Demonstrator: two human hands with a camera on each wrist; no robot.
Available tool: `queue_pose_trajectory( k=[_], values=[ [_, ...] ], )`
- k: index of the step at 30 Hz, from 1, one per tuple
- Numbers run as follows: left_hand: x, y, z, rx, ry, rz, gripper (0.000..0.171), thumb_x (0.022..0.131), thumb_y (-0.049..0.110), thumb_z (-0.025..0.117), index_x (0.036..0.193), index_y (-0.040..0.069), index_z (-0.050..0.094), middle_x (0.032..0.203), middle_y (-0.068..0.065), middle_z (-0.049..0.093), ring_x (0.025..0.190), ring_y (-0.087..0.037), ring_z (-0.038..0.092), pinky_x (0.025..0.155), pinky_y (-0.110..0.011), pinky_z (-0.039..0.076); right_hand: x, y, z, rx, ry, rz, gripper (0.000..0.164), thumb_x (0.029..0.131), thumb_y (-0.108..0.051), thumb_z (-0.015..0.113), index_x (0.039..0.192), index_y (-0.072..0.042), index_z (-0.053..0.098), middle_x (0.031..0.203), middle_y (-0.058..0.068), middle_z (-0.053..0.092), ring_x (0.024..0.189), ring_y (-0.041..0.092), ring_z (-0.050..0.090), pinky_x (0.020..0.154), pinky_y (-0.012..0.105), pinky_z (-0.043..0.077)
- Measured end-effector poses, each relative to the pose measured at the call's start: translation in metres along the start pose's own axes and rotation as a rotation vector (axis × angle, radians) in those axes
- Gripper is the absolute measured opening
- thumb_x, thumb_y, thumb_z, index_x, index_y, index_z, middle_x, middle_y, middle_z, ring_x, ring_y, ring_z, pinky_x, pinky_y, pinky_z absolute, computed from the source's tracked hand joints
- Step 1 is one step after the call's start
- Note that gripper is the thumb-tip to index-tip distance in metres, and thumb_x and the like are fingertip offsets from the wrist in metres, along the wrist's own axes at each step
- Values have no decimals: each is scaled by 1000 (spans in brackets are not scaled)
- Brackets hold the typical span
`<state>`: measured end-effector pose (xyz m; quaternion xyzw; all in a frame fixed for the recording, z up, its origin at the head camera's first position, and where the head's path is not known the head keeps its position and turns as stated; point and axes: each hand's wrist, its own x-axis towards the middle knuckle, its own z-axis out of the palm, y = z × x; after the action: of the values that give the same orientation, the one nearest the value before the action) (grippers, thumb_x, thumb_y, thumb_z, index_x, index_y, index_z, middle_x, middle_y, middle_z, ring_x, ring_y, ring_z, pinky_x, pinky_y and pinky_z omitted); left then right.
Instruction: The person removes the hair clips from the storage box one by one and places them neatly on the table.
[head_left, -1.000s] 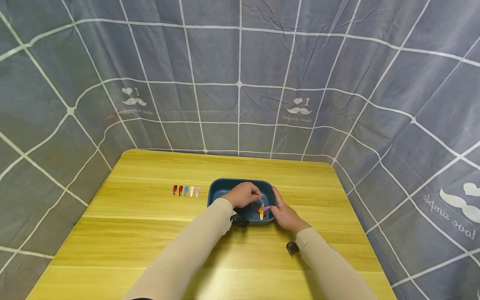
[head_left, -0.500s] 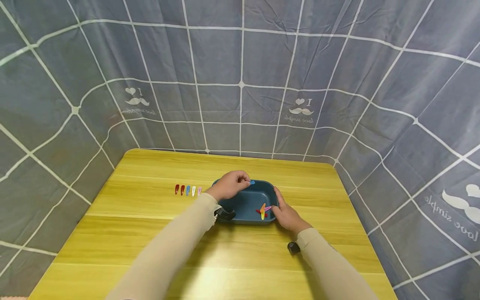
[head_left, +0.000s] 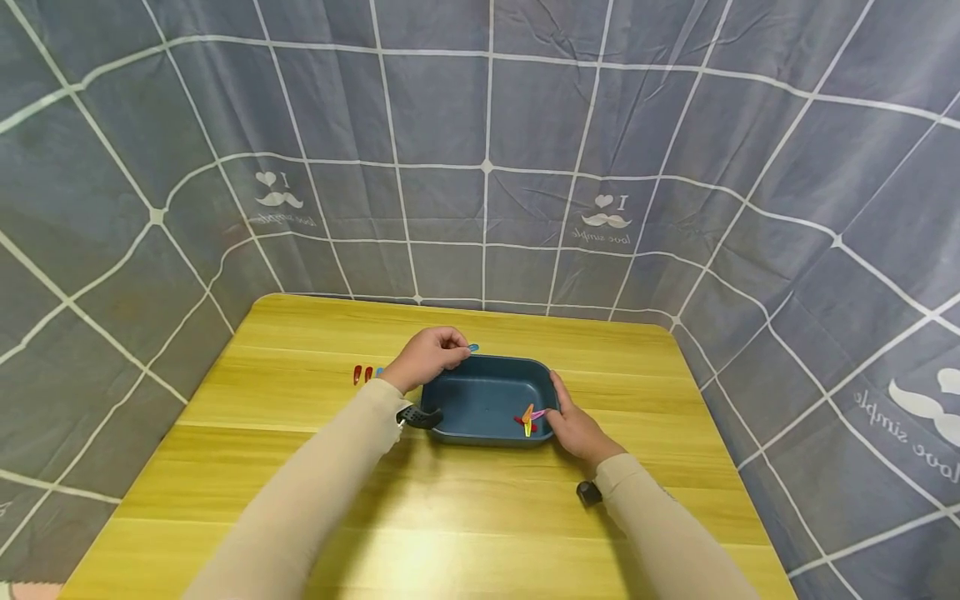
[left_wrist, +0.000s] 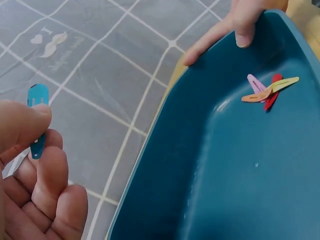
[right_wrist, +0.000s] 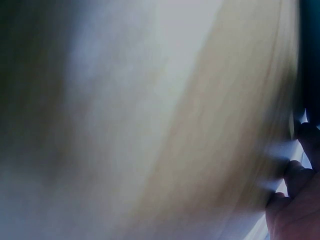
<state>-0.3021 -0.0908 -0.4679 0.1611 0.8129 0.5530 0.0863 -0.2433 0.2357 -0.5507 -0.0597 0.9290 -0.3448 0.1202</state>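
My left hand [head_left: 427, 357] pinches a blue snap hair clip [left_wrist: 39, 92] between thumb and fingers, just past the back left rim of a dark blue-green plastic bin [head_left: 480, 404]. At the bin's right end, my right hand [head_left: 581, 432] grips the wall, thumb over the rim and fingers outside. Near that thumb, a pink clip [left_wrist: 254, 81], a red clip [left_wrist: 274, 91], an orange clip [left_wrist: 255, 97] and a yellow clip [left_wrist: 286, 83] lie crossed on the bin floor. The right wrist view is blurred, with only fingers [right_wrist: 297, 177] at its edge.
Left of the bin, a red clip [head_left: 357, 375], another red clip [head_left: 369, 374] and a partly covered blue clip [head_left: 379, 372] lie in a row on the wooden table [head_left: 300, 333]. My left hand hides the row's right end. A grey checked curtain [head_left: 442, 200] surrounds the table.
My left hand has lifted the blue clip out of the bin and moved left and away, over the back rim, now covering part of the row. My right hand stays on the bin.
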Motion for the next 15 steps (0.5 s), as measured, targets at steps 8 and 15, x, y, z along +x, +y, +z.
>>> queue_pose_trajectory(
  k=[8,15],
  values=[
    [-7,-12,-20,-75,36,-24,13,100,15,72,93,4,70,120,-16,74,113,-31,71,88,-33,60,0,0,0,13,2,17,74,110,-34,41,171,-34,-1,167,22,37,145,50,47,120,66,36],
    [-19,-25,-40,-234,19,-73,12,105,10,62,95,3,61,119,-35,69,100,-28,76,85,-28,63,1,1,1,18,-2,10,74,110,-34,41,170,-35,-2,167,22,38,145,50,47,120,66,36]
  ],
)
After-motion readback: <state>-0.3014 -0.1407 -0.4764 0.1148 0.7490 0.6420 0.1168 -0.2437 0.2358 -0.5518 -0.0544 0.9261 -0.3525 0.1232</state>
